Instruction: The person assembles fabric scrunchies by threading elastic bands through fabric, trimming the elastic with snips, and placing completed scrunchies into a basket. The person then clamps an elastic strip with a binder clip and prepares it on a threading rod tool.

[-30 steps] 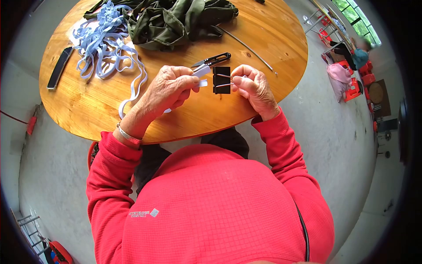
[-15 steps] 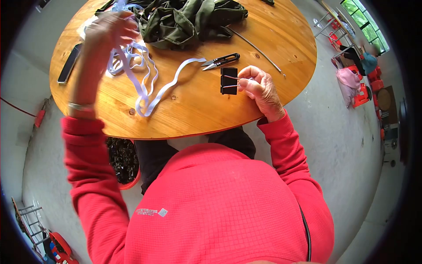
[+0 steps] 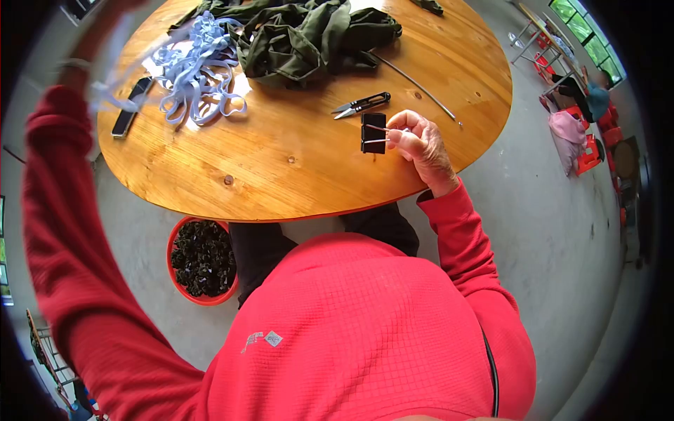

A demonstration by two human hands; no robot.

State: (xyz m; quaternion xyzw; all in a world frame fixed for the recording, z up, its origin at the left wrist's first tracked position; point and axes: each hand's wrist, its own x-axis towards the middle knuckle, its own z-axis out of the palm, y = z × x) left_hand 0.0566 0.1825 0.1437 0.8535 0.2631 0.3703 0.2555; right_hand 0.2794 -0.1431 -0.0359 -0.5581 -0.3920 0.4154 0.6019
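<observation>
My right hand (image 3: pixel 423 149) is pinched on the wire handles of a black binder clip (image 3: pixel 373 133) above the table's near right part. Raised far to the upper left, my left hand (image 3: pixel 105 21) is smeared by motion and its fingers cannot be made out. Blurred pale strips hang below it. A tangled heap of light blue elastic ribbon (image 3: pixel 200 63) lies at the left of the table. Black thread snips (image 3: pixel 361 104) rest just behind the clip. Dark green cloth (image 3: pixel 302 42) is bunched at the back.
The round wooden table (image 3: pixel 281 182) also bears a phone (image 3: pixel 132 107) at the left and a thin metal rod (image 3: pixel 418 85). A red tub of dark pieces (image 3: pixel 203 259) stands on the floor. Another person (image 3: pixel 597 98) sits at the far right near red stools.
My left hand has swung up and left from the table's middle, and the ribbon length near the snips has left the tabletop. My right hand keeps its hold on the clip. The view has shifted left.
</observation>
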